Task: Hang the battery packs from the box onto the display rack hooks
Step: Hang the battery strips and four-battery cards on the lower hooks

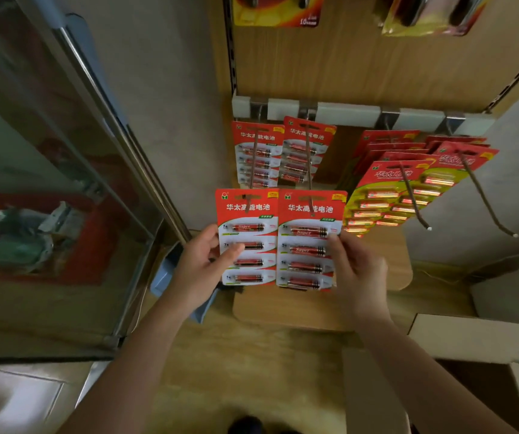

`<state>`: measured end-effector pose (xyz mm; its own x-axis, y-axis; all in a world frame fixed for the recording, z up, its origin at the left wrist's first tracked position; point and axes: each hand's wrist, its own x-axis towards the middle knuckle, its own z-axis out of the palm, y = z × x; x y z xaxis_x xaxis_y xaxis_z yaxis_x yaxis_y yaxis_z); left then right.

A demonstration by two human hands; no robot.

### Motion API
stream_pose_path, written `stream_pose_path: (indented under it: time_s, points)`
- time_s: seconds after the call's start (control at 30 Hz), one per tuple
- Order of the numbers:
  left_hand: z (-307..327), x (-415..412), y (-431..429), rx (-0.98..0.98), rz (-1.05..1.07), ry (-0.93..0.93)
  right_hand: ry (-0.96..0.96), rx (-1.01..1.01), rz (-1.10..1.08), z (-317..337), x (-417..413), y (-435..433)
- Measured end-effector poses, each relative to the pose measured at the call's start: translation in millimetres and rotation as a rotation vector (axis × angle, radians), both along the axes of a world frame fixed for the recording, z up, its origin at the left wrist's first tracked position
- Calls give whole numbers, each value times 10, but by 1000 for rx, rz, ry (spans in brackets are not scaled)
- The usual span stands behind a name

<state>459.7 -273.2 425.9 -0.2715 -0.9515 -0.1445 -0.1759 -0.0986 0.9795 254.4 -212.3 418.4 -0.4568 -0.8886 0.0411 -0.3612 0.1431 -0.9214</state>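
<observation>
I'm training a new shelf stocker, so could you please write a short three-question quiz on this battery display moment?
1. True or false: each hand holds one red battery pack.
2. How many hooks already carry packs? A) two B) four C) six
3. Which colour is the lower part of the packs on the two right-hand hooks?

Key: 1 true: left hand, right hand. 2 B. 3 yellow-green.

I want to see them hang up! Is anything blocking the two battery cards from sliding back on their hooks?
Nothing visible blocks them. The left pack in the left hand and right pack in the right hand sit near the hooks' front ends, with bare hook before the hung packs.
</observation>
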Motion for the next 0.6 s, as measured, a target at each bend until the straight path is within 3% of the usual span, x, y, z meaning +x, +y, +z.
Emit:
stream_pose_path:
  time_s: [0.2, 0.6]
  points:
    - [-20, -83, -399, 2, -84, 8, -59, 33, -111, 15, -36, -472]
    - [-67, -318, -1124, -20, -62, -228, -27, 111, -204, 8, -81, -1062]
